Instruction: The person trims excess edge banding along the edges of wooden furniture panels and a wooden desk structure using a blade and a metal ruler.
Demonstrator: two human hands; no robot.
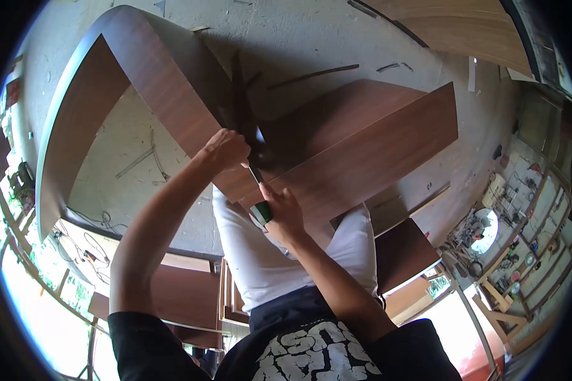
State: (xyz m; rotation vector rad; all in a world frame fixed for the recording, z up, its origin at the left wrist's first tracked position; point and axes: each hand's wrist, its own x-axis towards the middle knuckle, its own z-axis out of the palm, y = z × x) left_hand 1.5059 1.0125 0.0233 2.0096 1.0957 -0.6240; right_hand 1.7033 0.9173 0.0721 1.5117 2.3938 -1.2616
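Note:
My right hand [281, 214] is wrapped around the dark green handle of a narrow metal tool that looks like a file [255, 173]. Its blade runs up and left to my left hand [225, 150]. That hand is closed at the blade's far end, fingers curled over and hiding the tip. Both hands are over the joint of a brown wood-grain panel frame [171, 95], where a long strip meets a wide panel [375, 149]. The frame's near corner lies against my lap, between my legs in light trousers.
Thin offcut strips [313, 75] lie on the grey concrete floor [286, 32]. Cables [95, 247] are at the left. A brown board [407, 254] stands by my right leg. Tools and clutter [518, 260] fill the far right, and a large wooden panel [457, 32] is at the upper right.

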